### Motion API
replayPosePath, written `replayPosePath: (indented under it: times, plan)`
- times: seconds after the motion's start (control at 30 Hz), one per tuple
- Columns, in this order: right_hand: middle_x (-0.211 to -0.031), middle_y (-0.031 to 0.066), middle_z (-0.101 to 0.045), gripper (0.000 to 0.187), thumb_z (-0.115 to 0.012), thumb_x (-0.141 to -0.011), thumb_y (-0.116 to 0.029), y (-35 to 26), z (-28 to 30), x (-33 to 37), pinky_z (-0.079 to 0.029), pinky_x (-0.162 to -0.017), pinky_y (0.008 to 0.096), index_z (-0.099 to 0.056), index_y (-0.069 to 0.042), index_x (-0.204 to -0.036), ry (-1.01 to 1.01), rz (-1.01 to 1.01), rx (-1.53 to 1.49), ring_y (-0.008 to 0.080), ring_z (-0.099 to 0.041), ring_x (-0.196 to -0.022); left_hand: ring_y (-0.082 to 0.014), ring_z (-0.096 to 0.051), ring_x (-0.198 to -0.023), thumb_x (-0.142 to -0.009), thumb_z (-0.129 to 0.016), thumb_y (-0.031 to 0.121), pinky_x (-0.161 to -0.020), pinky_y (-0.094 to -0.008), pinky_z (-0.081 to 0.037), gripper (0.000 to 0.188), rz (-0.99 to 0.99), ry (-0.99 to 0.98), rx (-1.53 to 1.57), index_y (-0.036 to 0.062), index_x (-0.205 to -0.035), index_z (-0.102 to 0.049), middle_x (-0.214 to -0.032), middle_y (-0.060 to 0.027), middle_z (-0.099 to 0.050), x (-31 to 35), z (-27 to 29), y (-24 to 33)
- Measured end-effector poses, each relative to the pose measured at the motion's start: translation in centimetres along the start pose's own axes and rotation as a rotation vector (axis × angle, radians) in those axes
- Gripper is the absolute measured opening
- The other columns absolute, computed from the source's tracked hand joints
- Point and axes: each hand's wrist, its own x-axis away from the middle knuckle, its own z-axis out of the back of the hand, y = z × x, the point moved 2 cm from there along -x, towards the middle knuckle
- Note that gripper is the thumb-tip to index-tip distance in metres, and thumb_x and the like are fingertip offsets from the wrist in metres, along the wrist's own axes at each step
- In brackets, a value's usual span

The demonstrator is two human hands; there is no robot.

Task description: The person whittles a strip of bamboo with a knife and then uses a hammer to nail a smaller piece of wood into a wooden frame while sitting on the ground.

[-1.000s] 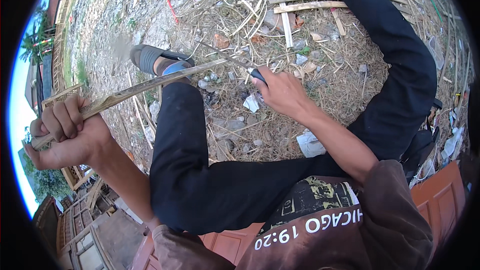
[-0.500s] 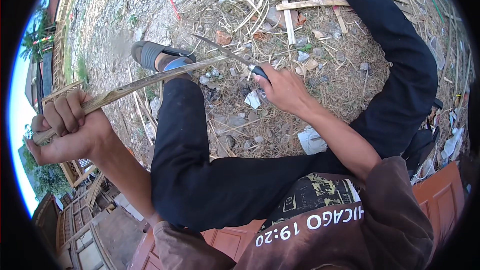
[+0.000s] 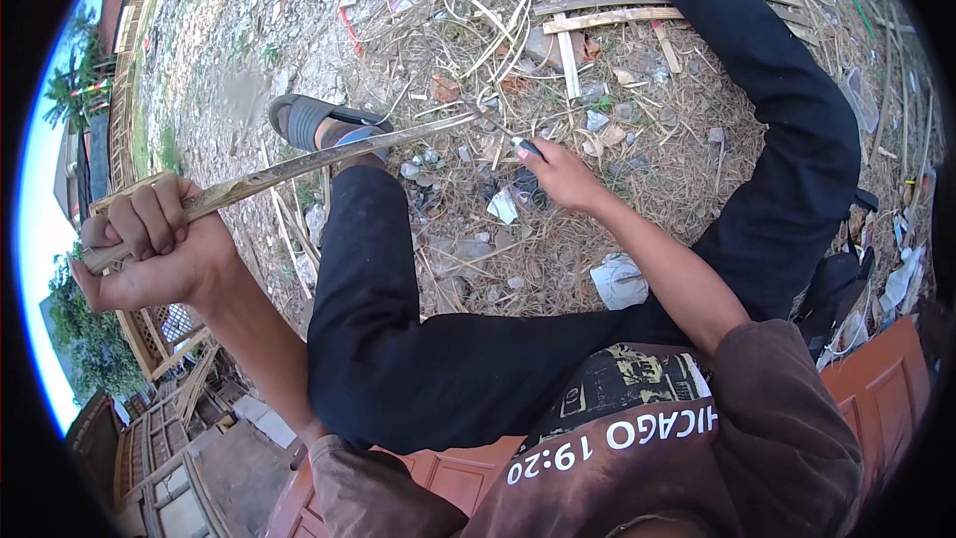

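Observation:
A long bamboo strip (image 3: 324, 154) slants across the view from my left hand up to the middle, above my bent leg. My left hand (image 3: 159, 244) is closed in a fist around its near end, at the far left. In the middle of the view, my right hand (image 3: 570, 179) grips the dark handle of a knife (image 3: 529, 148). The thin blade runs up and left from the handle and meets the far tip of the strip. Exactly how the edge sits against the bamboo is too small to tell.
A slatted bamboo panel (image 3: 612, 15) lies on the ground at the upper right, partly under my dark trouser leg (image 3: 787, 90). My sandalled foot (image 3: 314, 125) rests near the strip. White litter (image 3: 619, 281), stones and dry shavings cover the ground. Reddish-brown panelled boards (image 3: 881, 379) are behind me.
My right hand and the knife have moved slightly right and down, so the blade now reaches only the strip's far tip. My left hand has shifted a little right with the strip.

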Motion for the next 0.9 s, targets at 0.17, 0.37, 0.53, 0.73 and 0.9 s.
replayPosePath:
  times: [0.17,0.37,0.53,0.73,0.9]
  plan:
    - [-0.08,0.0178,-0.065,0.038,-0.045,-0.099,-0.038,-1.8,1.3,0.2,-0.048,-0.068,0.0463,-0.054,-0.002,-0.109,-0.128,-0.174,-0.114,0.0358,-0.065,-0.076,-0.0042,-0.018,-0.037,-0.087,-0.053,0.047,-0.036,-0.0209,-0.015,0.04,0.015,-0.022,0.005,0.0147,-0.065,-0.044,-0.045,0.0071,-0.023,-0.4,-0.4,-0.3]
    - [-0.075,0.023,-0.065,0.032,-0.048,-0.098,-0.03,-12.1,1.2,6.2,-0.049,-0.063,0.0496,-0.046,-0.004,-0.118,-0.035,0.576,-0.047,0.0383,-0.066,-0.067,-0.0042,-0.02,-0.038,-0.083,-0.055,0.047,-0.038,-0.0209,-0.016,0.037,0.028,-0.079,0.012,0.0151,-0.065,-0.05,-0.046,0.0071,-0.025,-0.6,2.3,1.4]
    - [-0.072,0.0211,-0.065,0.03,-0.047,-0.098,-0.028,-3.7,1.6,2.1,-0.05,-0.064,0.0519,-0.046,-0.004,-0.116,-0.075,0.029,0.443,0.0419,-0.065,-0.067,-0.0039,-0.02,-0.037,-0.085,-0.054,0.047,-0.037,-0.0195,-0.016,0.039,0.006,0.016,-0.05,0.0158,-0.063,-0.045,-0.046,0.0064,-0.024,0.2,-0.2,0.1]
    - [-0.077,0.0217,-0.065,0.032,-0.048,-0.098,-0.032,-1.1,0.4,1.7,-0.05,-0.072,0.0523,-0.047,-0.006,-0.116,-0.066,0.008,0.257,0.0415,-0.066,-0.074,-0.0042,-0.019,-0.036,-0.085,-0.053,0.048,-0.036,-0.0201,-0.015,0.039,-0.011,-0.007,-0.039,0.0156,-0.065,-0.045,-0.045,0.0065,-0.024,-0.2,0.9,0.1]
    - [-0.09,0.0209,-0.064,0.038,-0.048,-0.097,-0.041,-1.3,0.9,1.0,-0.045,-0.078,0.0482,-0.05,-0.006,-0.112,-0.088,-0.087,0.119,0.0383,-0.063,-0.087,-0.0042,-0.018,-0.037,-0.086,-0.053,0.046,-0.036,-0.0209,-0.015,0.038,0.024,-0.039,0.036,0.0159,-0.065,-0.044,-0.045,0.0068,-0.024,-0.4,1.1,-0.3]
